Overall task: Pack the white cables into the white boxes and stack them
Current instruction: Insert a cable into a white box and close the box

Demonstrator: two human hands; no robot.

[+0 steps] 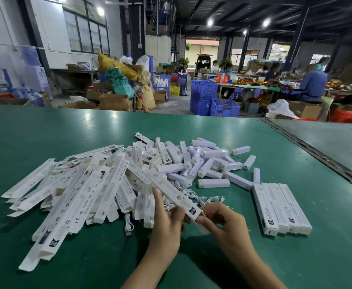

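At 6 o'clock on the green table (45, 142), both hands hold one long white box (171, 190). Left hand (166, 224) grips it from below, one finger laid along its side. Right hand (225, 224) pinches the near end. Box tilted, far end toward 11 o'clock. White cables (210, 200) lie loose at 12 o'clock of the hands. Heap of empty boxes (77, 195) at 9 o'clock, short white blocks (202, 161) at 1 o'clock. Row of four closed boxes (281, 207) side by side, touching, at 3 o'clock.

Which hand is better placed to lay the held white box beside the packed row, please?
Probably right: the right hand pinches the long white cardboard box nearest the row of packed white boxes; the left hand is farther.
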